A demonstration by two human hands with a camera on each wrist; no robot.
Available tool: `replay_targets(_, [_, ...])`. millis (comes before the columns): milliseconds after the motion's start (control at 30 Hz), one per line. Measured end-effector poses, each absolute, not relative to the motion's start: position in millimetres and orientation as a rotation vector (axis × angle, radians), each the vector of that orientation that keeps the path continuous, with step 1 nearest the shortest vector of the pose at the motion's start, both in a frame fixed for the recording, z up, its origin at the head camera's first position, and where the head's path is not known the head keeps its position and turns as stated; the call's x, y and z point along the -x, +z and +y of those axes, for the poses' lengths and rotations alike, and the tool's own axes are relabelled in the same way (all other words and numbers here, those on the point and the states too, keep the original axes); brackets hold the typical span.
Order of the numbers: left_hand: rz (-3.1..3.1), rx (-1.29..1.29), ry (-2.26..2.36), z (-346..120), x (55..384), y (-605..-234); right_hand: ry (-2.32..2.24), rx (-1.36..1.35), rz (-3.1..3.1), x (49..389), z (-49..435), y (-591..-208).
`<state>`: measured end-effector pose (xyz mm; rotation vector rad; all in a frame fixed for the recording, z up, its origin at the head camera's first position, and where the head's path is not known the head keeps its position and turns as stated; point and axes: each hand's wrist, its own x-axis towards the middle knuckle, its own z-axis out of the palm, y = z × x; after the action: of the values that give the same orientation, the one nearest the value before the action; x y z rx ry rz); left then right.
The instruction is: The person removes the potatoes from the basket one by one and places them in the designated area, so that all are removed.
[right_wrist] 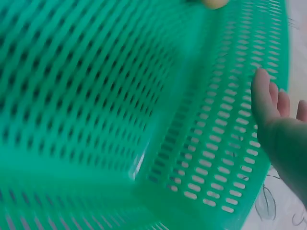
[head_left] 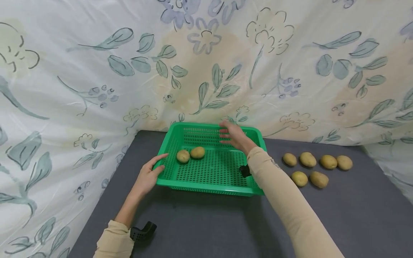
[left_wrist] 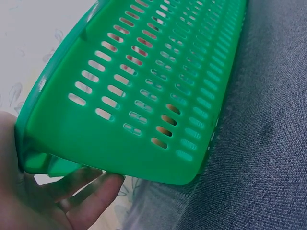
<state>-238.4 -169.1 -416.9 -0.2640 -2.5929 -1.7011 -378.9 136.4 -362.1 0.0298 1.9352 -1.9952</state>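
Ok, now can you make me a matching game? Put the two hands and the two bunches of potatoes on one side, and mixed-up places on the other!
Things:
1. Left hand
2. Right hand
3. Two potatoes
4. Six potatoes

Places:
A. Near the back edge of the green basket, holding nothing
B. On the dark table, to the right of the basket
C. Holding the basket's left end
D. Inside the basket

Right pairs: 1-C, 2-A, 3-D, 4-B
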Motion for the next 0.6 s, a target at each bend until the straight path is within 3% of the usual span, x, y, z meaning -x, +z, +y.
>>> replay_targets(600, [-2.593,0.247,-1.706,-168.7,239.2,-416.2,-1.667,0.035,2.041,387.3,101.3,-386.9])
